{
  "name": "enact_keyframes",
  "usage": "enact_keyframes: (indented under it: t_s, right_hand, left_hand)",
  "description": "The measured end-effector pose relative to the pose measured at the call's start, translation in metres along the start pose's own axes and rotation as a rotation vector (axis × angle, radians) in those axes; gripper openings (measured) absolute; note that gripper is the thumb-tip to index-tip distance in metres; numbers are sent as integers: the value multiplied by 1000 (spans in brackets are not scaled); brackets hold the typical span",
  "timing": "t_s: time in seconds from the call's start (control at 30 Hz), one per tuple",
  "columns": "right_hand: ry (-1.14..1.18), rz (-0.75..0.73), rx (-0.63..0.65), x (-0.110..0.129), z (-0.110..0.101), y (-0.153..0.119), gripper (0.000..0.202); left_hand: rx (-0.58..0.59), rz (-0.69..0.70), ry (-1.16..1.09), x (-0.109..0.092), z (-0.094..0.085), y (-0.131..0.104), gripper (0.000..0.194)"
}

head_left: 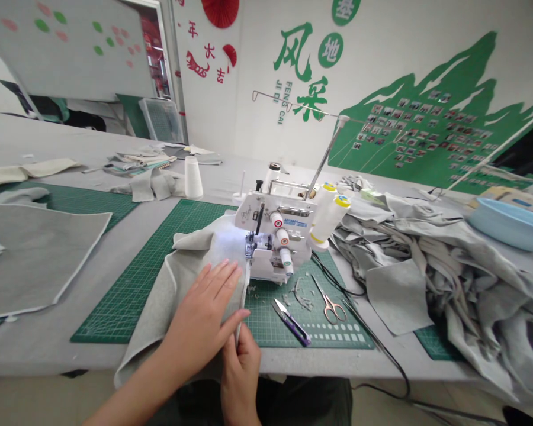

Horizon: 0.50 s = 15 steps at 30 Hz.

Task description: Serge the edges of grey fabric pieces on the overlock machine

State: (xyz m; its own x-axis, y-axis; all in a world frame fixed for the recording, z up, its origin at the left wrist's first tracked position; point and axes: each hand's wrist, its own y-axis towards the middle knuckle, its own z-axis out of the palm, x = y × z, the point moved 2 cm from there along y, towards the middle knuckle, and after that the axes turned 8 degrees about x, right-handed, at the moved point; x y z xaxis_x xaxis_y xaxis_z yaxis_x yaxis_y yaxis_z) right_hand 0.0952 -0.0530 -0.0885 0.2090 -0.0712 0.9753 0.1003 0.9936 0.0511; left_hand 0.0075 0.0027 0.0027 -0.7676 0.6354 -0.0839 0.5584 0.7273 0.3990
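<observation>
Grey fabric (190,260) edge looks partway thru the serger (266,266) imo, near end's left. L hand (204,310) flat, fingers together; R hand (242,373) fingers pinch the edge.

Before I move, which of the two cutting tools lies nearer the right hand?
The purple-handled snips; the copper-handled scissors lie farther to the right.

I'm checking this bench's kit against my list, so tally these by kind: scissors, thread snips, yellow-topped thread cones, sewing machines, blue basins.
Scissors: 1
Thread snips: 1
Yellow-topped thread cones: 2
Sewing machine: 1
Blue basin: 1
Total: 6
</observation>
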Motion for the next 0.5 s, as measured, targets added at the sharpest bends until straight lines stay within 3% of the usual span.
enact_keyframes:
  t_s: [0.27,0.5]
  right_hand:
    - [61,15,5,-2,2,0,42]
    - [79,48,-36,-7,1,-1,48]
  left_hand:
    - [-1,-2,-23,-10,-8,-26,64]
    - [-3,-6,8,-9,-1,-21,70]
